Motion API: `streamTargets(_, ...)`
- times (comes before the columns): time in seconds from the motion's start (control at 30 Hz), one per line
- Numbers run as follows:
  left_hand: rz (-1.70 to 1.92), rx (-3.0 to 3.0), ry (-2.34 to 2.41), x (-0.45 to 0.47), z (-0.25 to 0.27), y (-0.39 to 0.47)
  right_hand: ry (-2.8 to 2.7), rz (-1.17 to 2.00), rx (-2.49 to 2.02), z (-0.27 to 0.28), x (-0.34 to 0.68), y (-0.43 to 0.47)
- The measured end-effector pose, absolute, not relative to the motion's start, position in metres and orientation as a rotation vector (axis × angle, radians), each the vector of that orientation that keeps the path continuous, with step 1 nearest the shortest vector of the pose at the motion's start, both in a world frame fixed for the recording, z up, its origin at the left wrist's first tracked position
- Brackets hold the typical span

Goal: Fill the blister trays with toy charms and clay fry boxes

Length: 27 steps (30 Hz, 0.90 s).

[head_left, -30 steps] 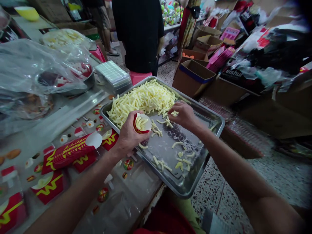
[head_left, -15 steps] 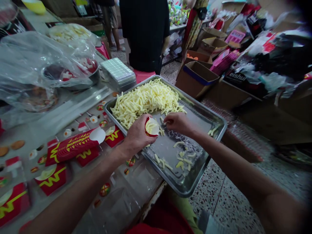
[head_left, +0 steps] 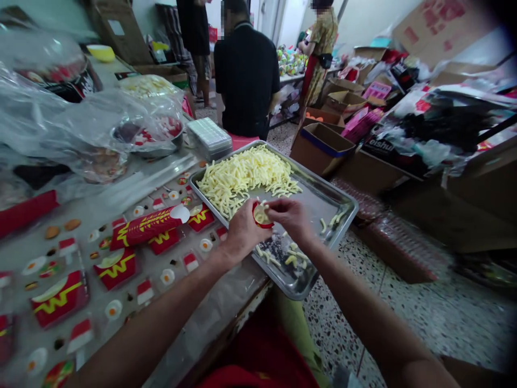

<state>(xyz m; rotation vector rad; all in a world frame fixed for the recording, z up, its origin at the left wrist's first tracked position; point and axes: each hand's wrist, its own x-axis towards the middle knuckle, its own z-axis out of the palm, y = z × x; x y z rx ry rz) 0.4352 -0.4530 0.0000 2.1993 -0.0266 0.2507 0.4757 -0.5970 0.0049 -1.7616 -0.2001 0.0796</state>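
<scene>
My left hand [head_left: 245, 229] is wrapped round a small red fries box [head_left: 263, 214] with pale fry-shaped pieces inside. At the box's mouth my right hand [head_left: 291, 215] is closed, fingertips pinched on what looks like a pale fry piece [head_left: 264, 205]. Both hands are over a metal tray [head_left: 311, 202]. A heap of pale yellow fry pieces [head_left: 246, 175] fills its far left part, and a few loose pieces [head_left: 297, 256] lie near its close corner. Left of the tray, a stack of flat red fries boxes [head_left: 147, 227] rests on the table.
Packed red fries boxes [head_left: 60, 299] and small toy foods cover the table [head_left: 194, 318]. Behind them are plastic bags [head_left: 97, 118], a metal bowl [head_left: 155, 148] and clear cases [head_left: 209, 137]. Cardboard boxes [head_left: 321, 148] stand on the floor at right. A person in black [head_left: 246, 75] is ahead.
My right hand has come up from the tray surface to the mouth of the red box. The camera view has tilted up, showing more of the room.
</scene>
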Motion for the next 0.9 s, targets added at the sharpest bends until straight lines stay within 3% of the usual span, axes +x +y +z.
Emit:
streamTargets(0.2,0.497,2.362,-0.039,0.402,-0.002,-0.442,-0.822,0.012,-2.266,0.035,0.441,-0.574)
streamTargets(0.33,0.578,2.417,0.050,0.371,0.003,-0.422,-0.696,-0.022,-2.087,0.030,0.419,-0.544)
streamTargets(0.5,0.674,2.373,0.275,0.312,-0.001,-0.381,-0.795,0.301,-1.627,0.017,0.379,-0.500)
streamTargets(0.73,0.734,2.134,0.552,0.232,-0.010,-0.343,-1.009,-0.065,-1.832,0.025,0.332,-0.467)
streamTargets(0.9,0.727,2.109,0.516,0.198,-0.009,-0.334,-1.254,0.031,-1.857,0.017,0.319,-0.450)
